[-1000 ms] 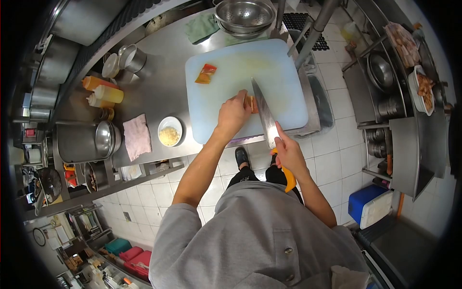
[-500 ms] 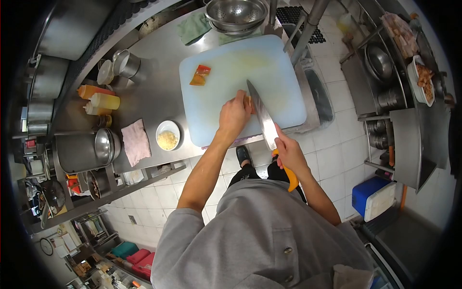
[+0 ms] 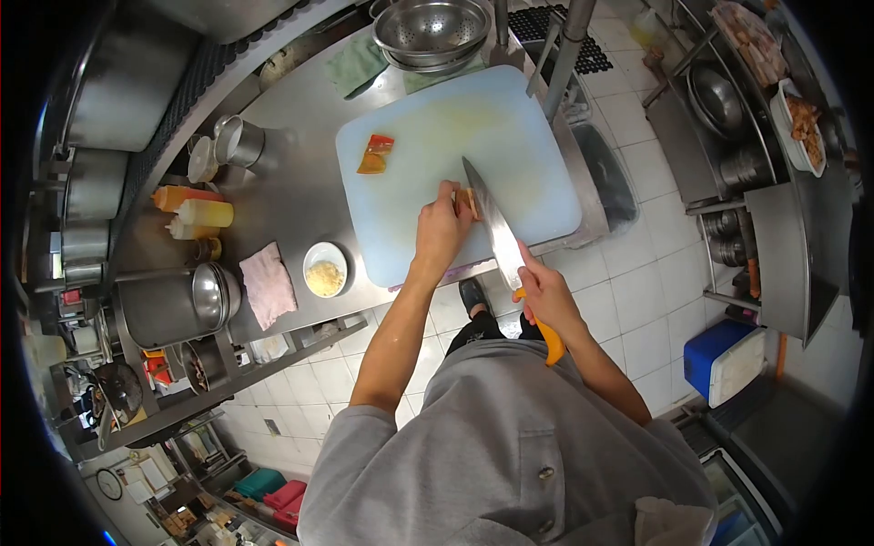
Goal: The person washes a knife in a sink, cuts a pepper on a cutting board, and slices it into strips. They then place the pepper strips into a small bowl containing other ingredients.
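My right hand point(image 3: 549, 293) is wrapped round the yellow handle of a kitchen knife point(image 3: 494, 218), whose long blade points away from me over the cutting board point(image 3: 519, 118). On the board's near part, my left hand point(image 3: 441, 226) has its fingers closed on a small orange-brown piece of what looks like bell pepper point(image 3: 472, 202). That piece lies right beside the blade, and the fingers partly cover it. Farther left on the board rest red and orange pepper pieces point(image 3: 375, 153), apart from both hands.
A white bowl of minced pale food point(image 3: 325, 273) and a pink cloth point(image 3: 269, 285) are left of the board. Colanders point(image 3: 431, 32) and a green cloth point(image 3: 355, 65) stand behind it. Squeeze bottles point(image 3: 205, 213) are at the far left. A grey bin point(image 3: 605, 177) stands right.
The camera view has shifted slightly. Both hands stay close together at the board, with the knife still beside the piece and more of that piece showing now.
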